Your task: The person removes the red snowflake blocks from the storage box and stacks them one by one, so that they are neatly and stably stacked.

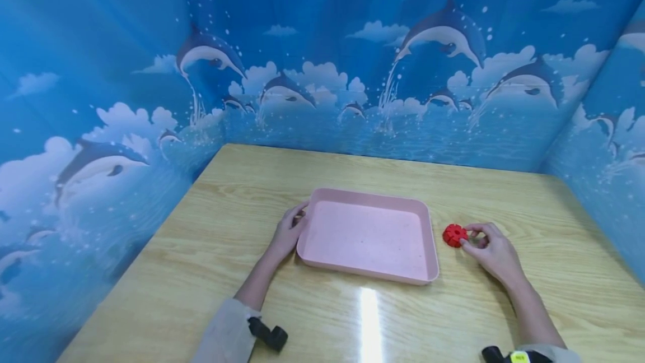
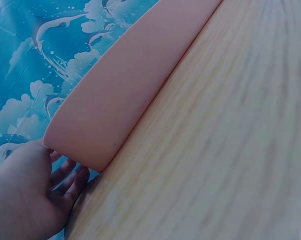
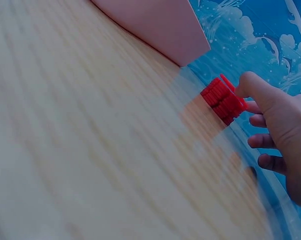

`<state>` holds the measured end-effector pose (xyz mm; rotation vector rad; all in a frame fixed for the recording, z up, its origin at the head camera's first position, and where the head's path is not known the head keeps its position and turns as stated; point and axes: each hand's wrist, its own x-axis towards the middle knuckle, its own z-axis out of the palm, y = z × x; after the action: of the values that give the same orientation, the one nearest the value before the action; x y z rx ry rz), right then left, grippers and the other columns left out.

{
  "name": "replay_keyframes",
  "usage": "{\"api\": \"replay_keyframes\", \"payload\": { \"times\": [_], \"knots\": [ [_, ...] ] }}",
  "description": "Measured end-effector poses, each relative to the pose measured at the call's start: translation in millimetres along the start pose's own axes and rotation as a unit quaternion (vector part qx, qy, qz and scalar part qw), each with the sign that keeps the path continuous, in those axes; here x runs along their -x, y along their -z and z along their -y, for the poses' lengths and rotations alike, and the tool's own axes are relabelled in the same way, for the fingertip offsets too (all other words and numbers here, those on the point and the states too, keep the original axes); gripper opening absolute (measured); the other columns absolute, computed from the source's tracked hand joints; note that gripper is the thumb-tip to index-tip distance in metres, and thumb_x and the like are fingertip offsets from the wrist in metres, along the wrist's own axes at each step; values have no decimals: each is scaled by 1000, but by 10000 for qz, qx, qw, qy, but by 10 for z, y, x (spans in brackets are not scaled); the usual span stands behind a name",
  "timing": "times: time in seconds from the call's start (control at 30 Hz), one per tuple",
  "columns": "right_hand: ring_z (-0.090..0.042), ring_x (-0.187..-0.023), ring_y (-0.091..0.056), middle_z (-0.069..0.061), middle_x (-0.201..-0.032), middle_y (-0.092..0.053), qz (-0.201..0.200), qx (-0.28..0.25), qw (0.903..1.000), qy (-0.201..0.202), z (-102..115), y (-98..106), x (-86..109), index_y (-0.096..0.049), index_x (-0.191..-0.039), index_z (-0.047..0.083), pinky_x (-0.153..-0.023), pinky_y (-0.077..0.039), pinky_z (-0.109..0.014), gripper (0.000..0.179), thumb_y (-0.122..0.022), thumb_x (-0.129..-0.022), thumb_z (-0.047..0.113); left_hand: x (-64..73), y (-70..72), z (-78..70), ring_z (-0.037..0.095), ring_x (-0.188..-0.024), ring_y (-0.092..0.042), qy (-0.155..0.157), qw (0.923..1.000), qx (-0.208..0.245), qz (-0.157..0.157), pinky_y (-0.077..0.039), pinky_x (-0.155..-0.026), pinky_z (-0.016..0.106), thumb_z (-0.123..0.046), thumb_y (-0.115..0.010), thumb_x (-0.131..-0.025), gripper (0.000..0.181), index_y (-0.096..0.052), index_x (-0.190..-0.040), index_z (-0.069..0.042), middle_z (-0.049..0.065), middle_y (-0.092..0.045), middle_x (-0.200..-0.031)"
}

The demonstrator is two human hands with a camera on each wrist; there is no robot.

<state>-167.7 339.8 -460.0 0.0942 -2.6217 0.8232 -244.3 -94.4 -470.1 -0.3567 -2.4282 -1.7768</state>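
Observation:
The shallow pink tray point(image 1: 370, 234) lies on the table. My left hand point(image 1: 289, 232) rests against the tray's left side with relaxed, slightly bent fingers, and the left wrist view has it at the tray's corner, partly hidden behind the wall. To the right of the tray stands a short stack of red notched discs point(image 3: 220, 102). My right hand point(image 1: 494, 251) pinches the top red disc point(image 1: 456, 234) between thumb and forefinger, its other fingers loosely bent. In the right wrist view that disc tilts up at one edge from the stack.
The light wood-grain table point(image 1: 227, 228) carries the tray and discs. Blue dolphin-print curtains point(image 1: 322, 60) hang along its back and sides. A strip of light glares off the tabletop in front of the tray.

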Motion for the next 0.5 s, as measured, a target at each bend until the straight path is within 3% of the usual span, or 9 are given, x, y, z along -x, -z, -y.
{"api": "replay_keyframes", "payload": {
  "times": [0.27,0.5],
  "knots": [
    [-7,-66,-45,-5,-88,-52,43,3,10000,41,-8,-5,-4,-61,-104,3,-54,-37,-24,29,-70,-79,15,0,15,-39,33,-94,-53,33,10000,17,21,-44,-88,45,1,-50,-90,39,-48,-129,3,20,-53,-106],
    [-8,-66,-44,-4,-88,-52,35,31,10000,11,-9,-2,-6,-61,-104,4,-54,-36,-24,28,-69,-79,15,117,60,-410,37,-93,-53,-1,10000,-26,79,-44,-86,47,7,-47,-88,38,-45,-126,12,25,-51,-104]
  ]
}}
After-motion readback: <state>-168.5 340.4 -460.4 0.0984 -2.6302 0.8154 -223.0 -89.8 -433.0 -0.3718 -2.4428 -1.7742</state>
